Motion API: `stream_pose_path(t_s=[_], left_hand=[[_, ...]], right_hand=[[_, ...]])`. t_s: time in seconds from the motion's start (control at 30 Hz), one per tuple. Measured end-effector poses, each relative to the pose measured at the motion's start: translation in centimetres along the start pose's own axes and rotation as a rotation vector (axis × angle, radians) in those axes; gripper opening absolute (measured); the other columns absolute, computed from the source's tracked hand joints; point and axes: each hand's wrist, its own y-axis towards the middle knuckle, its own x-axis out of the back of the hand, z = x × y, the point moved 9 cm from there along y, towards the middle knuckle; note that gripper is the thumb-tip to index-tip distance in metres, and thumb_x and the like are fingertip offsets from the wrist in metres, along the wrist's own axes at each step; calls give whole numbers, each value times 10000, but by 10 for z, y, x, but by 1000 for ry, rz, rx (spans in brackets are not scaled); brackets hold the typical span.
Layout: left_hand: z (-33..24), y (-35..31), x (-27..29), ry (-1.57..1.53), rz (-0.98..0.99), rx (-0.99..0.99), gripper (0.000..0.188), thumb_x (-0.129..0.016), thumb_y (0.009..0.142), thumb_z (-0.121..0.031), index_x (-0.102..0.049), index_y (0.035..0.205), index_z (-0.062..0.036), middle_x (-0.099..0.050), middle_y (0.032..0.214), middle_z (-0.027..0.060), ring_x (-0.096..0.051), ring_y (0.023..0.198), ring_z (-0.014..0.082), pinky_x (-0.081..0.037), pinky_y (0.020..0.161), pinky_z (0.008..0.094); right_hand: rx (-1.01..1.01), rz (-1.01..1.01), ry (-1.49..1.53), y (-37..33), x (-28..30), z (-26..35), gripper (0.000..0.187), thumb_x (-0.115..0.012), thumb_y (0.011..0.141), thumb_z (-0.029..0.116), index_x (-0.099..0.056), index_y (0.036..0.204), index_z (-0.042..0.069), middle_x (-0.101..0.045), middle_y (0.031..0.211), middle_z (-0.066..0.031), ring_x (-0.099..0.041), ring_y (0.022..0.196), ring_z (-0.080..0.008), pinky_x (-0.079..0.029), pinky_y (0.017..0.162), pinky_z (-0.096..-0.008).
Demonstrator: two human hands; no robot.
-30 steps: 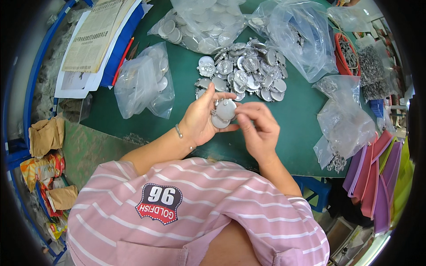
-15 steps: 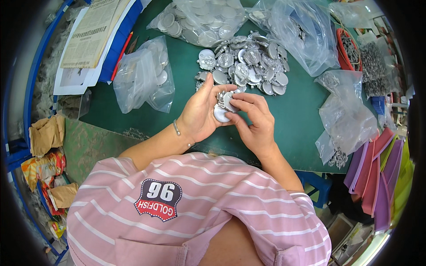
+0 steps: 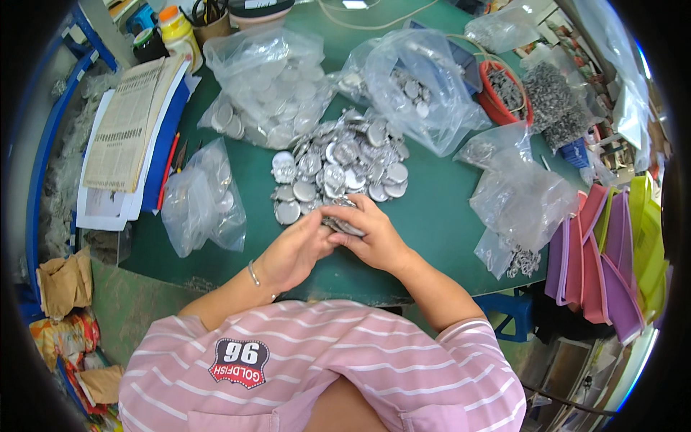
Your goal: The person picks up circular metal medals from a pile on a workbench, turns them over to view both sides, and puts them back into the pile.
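Observation:
A heap of round silver-grey metal medallions (image 3: 332, 171) lies on the green table. Just in front of it, my hands meet around a few medallions (image 3: 344, 226). My right hand (image 3: 376, 236) curls over them from the right, thumb underneath and fingers across the top. Against their left side, my left hand (image 3: 296, 246) is cupped, with its fingertips partly covered by the right hand. Only the edges of the held pieces show, so how many there are is hidden.
Clear bags of discs (image 3: 277, 93) and metal parts (image 3: 414, 86) stand behind the heap. A smaller bag (image 3: 204, 198) lies left, near newspapers (image 3: 126, 129). On the right are a red bowl of small parts (image 3: 504, 92), a crumpled bag (image 3: 522, 187) and coloured plastic trays (image 3: 604, 252).
The view has tilted up, showing more of the table's far side. My hands have closed together around the medallions, which were fanned out between my fingers before.

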Motion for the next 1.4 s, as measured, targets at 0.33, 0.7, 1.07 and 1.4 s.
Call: stream_pose_path(t_s=[0.33,0.7,1.07,1.4], left_hand=[[-31,-2,17,255,-227,-149,223,-552,881,-145,-556,1056,-8,-634,963,113,-618,881,188,-475,737,274],[-62,-45,39,1661,-714,-577,514,-732,648,-82,-498,1099,-9,-450,1088,175,-477,960,306,-425,812,355],[-43,-23,21,1461,-466,-608,349,-701,667,-26,-591,998,-28,-515,1009,112,-510,884,234,-454,719,312],[-2,-6,47,55,-301,51,348,-490,927,-262,-533,1055,58,-627,895,148,-624,727,197,-519,639,270]], right_hand=[[-375,-688,1086,76,158,-102,387,-577,877,134,-435,1192,-41,-521,1069,-144,-593,870,-272,-554,666,-327],[32,-252,-214,72,96,-10,168,-638,770,88,-637,917,7,-631,853,-118,-614,739,-204,-481,659,-298],[1,-172,-626,54,5,-7,252,-699,696,191,-629,862,15,-586,891,-137,-583,796,-315,-486,656,-396],[129,-346,-505,31,28,6,86,-633,707,73,-622,783,35,-595,730,-120,-588,652,-299,-470,556,-380]])
